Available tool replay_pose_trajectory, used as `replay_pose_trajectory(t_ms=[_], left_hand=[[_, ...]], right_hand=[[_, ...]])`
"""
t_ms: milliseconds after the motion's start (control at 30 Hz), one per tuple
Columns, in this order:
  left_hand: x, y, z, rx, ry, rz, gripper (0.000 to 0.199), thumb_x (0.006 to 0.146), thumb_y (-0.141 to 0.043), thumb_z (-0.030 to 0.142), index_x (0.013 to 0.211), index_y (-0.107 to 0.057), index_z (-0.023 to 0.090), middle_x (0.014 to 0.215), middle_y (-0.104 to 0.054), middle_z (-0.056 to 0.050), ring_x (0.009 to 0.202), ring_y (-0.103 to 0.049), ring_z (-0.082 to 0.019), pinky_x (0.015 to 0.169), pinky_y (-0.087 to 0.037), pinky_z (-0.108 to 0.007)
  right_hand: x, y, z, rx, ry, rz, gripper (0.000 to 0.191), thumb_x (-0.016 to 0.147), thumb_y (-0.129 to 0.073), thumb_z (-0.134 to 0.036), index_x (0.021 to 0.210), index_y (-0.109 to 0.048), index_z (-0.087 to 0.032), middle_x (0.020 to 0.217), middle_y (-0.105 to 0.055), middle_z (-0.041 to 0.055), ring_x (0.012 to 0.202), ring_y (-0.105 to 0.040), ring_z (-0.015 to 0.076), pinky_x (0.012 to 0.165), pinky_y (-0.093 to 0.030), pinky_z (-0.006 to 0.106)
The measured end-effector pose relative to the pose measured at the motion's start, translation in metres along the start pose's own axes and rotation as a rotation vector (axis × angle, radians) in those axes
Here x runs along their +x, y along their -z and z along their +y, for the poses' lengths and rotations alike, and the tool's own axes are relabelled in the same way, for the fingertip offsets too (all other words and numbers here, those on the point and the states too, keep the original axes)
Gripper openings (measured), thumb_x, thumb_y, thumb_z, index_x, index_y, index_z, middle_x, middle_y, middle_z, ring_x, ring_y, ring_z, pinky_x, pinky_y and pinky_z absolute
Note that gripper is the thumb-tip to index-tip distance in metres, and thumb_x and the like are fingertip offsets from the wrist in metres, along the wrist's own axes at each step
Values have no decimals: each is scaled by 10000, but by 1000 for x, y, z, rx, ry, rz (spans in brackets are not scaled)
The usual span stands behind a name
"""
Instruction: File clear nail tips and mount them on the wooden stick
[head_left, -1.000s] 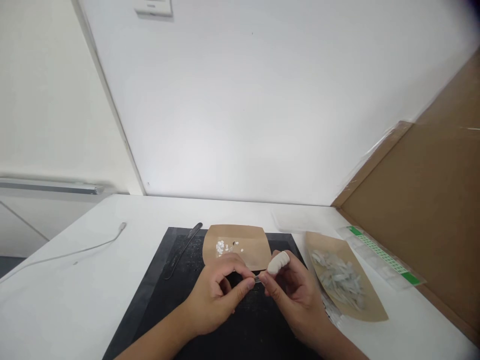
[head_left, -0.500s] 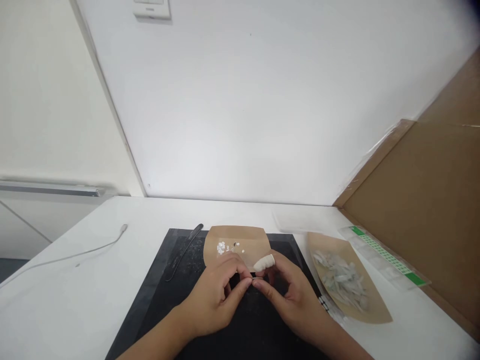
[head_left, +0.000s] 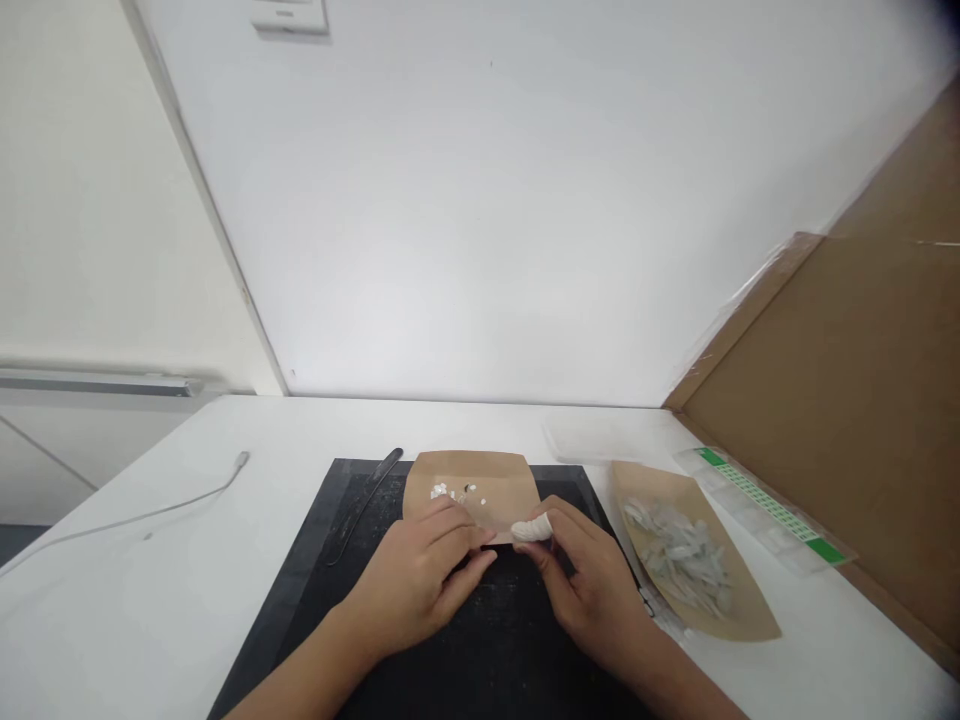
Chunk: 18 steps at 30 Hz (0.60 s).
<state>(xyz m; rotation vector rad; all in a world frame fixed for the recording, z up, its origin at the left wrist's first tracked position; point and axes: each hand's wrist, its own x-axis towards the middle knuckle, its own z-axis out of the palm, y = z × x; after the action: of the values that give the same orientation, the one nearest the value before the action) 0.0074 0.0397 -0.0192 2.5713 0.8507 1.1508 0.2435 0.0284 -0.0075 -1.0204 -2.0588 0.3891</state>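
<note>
My left hand [head_left: 427,565] is over the black mat [head_left: 480,650], its thumb a little apart from the forefinger and nothing visible between them. Its fingertips are by the near edge of a brown paper tray [head_left: 465,465]. Small white flakes [head_left: 439,491] and a few dark bits lie on that tray, partly covered by the left fingers. My right hand [head_left: 589,570] wears a white finger cot [head_left: 532,528] on the forefinger. Thumb and forefinger there are pinched together at the tray's near right corner; whatever is between them is too small to make out.
A second brown tray [head_left: 750,620] with many pale, translucent slivers [head_left: 682,555] stands at the right. Beyond it lies a clear plastic case [head_left: 772,510] with a green label. A dark slim tool [head_left: 367,500] rests on the mat's left; a white cable [head_left: 187,500] crosses the table.
The fingertips, which met around a small thin thing, have drawn apart. My left thumb and forefinger have parted, and the right hand has shifted slightly right. The view has tilted slightly.
</note>
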Motion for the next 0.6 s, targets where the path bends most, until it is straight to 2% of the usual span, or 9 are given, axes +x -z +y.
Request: replay_pose_trajectory(t_ms=[167, 300, 400, 533, 600], left_hand=[[-1, 5, -1, 254, 13, -117, 262, 962, -671, 298, 1198, -660, 185, 1043, -682, -113, 1034, -615, -289, 861, -597, -444], [-2, 2, -3, 388, 60, -247, 185, 950, -674, 260, 1126, -665, 201, 1136, -656, -111, 1116, -589, -321, 841, -623, -463], [-5, -2, -6, 426, 66, -286, 160, 935, -681, 214, 1094, -672, 206, 1146, -653, -106, 1165, -563, -342, 842, -625, -470], [-6, -5, -10, 459, 49, -299, 88, 972, -605, 160, 1010, -678, 191, 1028, -663, -105, 1106, -571, -332, 788, -618, -441], [-6, -5, -11, 465, 45, -313, 121, 995, -562, 152, 956, -672, 182, 947, -656, -97, 1044, -580, -314, 763, -609, -421]], right_hand=[[-2, 0, 6, -66, -67, 57, 124, 1011, -537, -207, 891, -535, -237, 888, -591, 44, 761, -575, 192, 647, -441, 303], [-5, -6, 8, -79, -86, 56, 78, 1011, -532, -217, 936, -525, -236, 896, -589, 42, 768, -573, 195, 652, -439, 308], [-5, -10, 8, -67, -87, 33, 60, 1020, -517, -217, 967, -535, -237, 907, -591, 44, 788, -580, 198, 674, -458, 313], [-4, -12, 9, -40, -105, 36, 74, 1027, -514, -220, 957, -532, -236, 919, -587, 47, 798, -585, 195, 700, -489, 315], [-3, -12, 10, -32, -96, 32, 103, 1030, -506, -216, 933, -534, -233, 917, -582, 50, 804, -581, 195, 712, -492, 321]])
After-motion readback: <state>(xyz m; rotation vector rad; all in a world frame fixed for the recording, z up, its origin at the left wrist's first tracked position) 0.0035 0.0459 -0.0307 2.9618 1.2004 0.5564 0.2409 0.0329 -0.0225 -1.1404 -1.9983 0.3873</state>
